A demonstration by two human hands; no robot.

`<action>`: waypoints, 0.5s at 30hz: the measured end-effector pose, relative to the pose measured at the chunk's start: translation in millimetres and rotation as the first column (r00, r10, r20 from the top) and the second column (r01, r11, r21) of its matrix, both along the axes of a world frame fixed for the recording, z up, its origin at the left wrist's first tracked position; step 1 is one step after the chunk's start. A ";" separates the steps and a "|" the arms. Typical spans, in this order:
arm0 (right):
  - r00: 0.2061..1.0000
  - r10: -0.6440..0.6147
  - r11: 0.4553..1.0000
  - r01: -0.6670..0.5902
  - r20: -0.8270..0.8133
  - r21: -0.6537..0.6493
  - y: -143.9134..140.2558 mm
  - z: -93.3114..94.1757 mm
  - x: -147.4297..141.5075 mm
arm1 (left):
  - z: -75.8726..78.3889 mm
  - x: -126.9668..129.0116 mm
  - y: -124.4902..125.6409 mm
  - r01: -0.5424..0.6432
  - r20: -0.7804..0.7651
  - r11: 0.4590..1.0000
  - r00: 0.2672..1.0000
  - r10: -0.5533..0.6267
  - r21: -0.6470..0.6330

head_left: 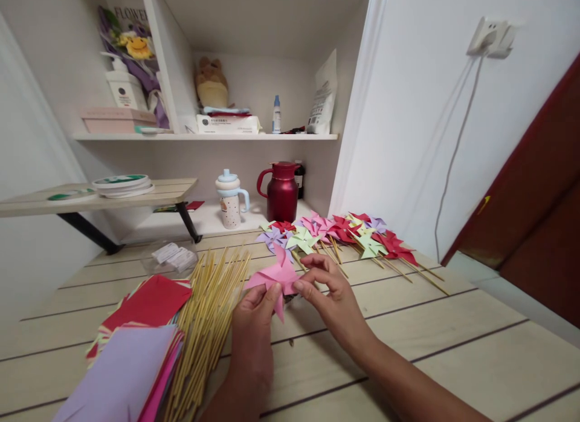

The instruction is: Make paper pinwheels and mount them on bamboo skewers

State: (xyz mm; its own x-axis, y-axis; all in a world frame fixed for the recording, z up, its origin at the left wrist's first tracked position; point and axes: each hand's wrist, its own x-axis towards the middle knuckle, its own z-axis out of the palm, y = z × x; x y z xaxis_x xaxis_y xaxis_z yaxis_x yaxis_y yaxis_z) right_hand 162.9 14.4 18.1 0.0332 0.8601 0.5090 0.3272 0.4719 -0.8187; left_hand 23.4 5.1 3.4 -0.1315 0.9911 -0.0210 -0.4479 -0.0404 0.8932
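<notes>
Step in hand looks like folding/pinning: L hand (254, 316) and R hand (328, 289) both pinch pink pinwheel (275, 277) w/ fingers just above counter (430, 343), centre fastener prob. hidden; next needs a stick from bamboo pile (206, 325).

We are looking from head height, forward and down, close over the table (453, 361), facing the shelf (203, 136) behind it.
</notes>
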 end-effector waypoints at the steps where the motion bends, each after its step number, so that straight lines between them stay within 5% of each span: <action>1: 1.000 0.001 1.000 -0.001 -0.002 -0.004 0.4 0.2 -0.2 | -0.2 0.1 0.0 0.003 -0.001 1.000 1.000 -0.003 0.004; 15: 0.995 0.050 0.999 -0.051 -0.085 -0.008 0.4 2.2 -3.0 | 1.2 1.0 1.3 -0.040 -0.046 0.999 0.998 0.040 0.000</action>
